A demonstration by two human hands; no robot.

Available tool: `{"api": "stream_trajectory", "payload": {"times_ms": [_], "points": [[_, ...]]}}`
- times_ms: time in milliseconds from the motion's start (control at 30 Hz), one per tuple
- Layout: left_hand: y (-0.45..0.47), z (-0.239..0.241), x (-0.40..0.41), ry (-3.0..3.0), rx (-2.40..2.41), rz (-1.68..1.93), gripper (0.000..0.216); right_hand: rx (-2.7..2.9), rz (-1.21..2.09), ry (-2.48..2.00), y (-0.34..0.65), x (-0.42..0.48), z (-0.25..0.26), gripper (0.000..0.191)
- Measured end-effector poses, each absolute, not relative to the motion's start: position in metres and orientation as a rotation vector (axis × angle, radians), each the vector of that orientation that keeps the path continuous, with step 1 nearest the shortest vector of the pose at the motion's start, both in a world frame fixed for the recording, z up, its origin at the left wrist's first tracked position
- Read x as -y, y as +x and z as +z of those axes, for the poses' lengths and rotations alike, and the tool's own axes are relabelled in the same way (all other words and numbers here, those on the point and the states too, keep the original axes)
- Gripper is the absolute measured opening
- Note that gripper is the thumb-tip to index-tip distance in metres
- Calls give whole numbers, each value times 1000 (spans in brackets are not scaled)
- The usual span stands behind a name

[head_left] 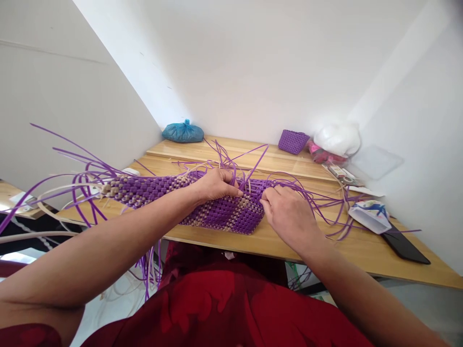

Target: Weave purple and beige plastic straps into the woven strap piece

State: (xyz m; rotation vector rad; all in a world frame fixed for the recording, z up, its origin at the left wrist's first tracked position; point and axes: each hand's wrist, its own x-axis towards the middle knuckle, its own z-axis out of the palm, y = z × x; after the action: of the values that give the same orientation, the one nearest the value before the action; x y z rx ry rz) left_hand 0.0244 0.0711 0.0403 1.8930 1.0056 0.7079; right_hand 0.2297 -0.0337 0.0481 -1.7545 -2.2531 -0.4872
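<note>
on one weaving (two-coloured) — left hand, right hand

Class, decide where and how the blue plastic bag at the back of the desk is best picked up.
Probably by the gathered tuft on top of the blue plastic bag, pinched from above: the tuft stands up from the rounded body, while the wall is close behind.
</note>
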Motion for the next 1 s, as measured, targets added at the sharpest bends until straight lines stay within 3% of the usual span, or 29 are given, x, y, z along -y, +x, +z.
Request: {"api": "stream_trajectory", "payload": {"times_ms": [167, 400, 500, 633, 900, 1000], "points": [[23, 40, -72, 1917, -999, 708, 26, 2139, 135, -1715, 242, 40, 33, 11], [24, 41, -71, 1927, -938, 735, 23, 1848, 808, -1058, 232, 36, 50, 11], [24, 41, -69, 1910, -932, 739, 22, 1705, 1007, -1036, 218, 17, 52, 13], [24, 42, -66, 1883, -891, 755, 19, 1614, 871, -1278, 212, 3, 51, 8], [24, 41, -67, 1912, -822, 771, 16, 1860, 553, -1448, 205, -1, 64, 26], [24, 38, -69, 1936, -826, 785, 18, 1990, 390, -1449, 200, -3, 70, 21]]}}
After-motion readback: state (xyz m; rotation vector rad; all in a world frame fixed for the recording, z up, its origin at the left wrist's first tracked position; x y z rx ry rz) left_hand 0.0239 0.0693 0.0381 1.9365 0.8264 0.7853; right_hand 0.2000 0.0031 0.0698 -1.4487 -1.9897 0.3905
